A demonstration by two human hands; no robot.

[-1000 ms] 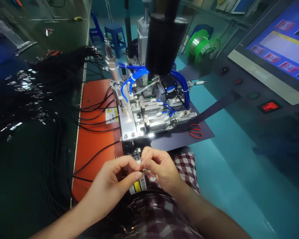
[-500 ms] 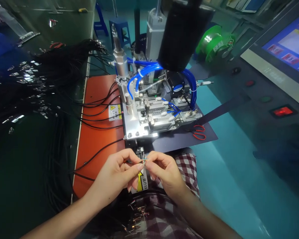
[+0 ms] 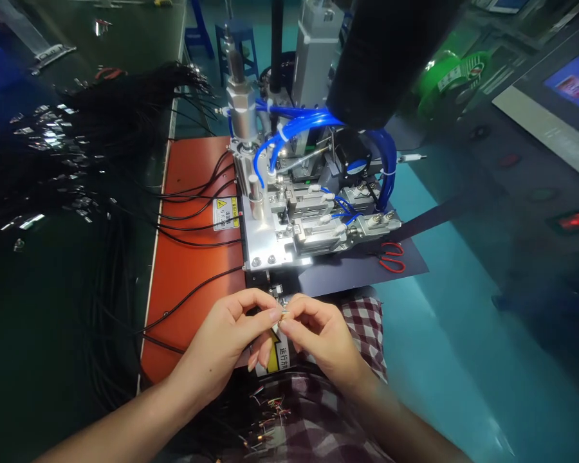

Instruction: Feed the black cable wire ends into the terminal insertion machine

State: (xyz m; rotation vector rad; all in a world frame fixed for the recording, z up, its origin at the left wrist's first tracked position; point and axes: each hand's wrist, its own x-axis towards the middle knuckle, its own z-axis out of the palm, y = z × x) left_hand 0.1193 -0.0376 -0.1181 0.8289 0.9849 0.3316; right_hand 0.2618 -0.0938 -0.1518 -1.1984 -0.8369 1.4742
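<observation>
My left hand (image 3: 241, 328) pinches thin coloured wires (image 3: 284, 314) between thumb and forefinger, its other fingers curled loosely below. Touching it almost tip to tip, my right hand (image 3: 316, 328) pinches the same small wires from the other side. The fingertips hide most of the wire ends. Both hands are in front of a metal machine (image 3: 313, 225) with blue air tubes, just above a label with a yellow arrow (image 3: 274, 357). Short stripped wire ends (image 3: 275, 405) are spread near my lap below the hands.
Black cables (image 3: 197, 292) run across an orange mat (image 3: 178, 263) to the machine's left side. A large bundle of black cables (image 3: 130, 106) lies at the left. Red-handled scissors (image 3: 392, 257) rest on the dark board at right. A green spool (image 3: 444, 80) and a control panel (image 3: 535, 138) stand beyond.
The view has shifted slightly, so the machine sits a little farther right. Both hands stay together at the wires, their fingertips closer now and less wire showing between them.
</observation>
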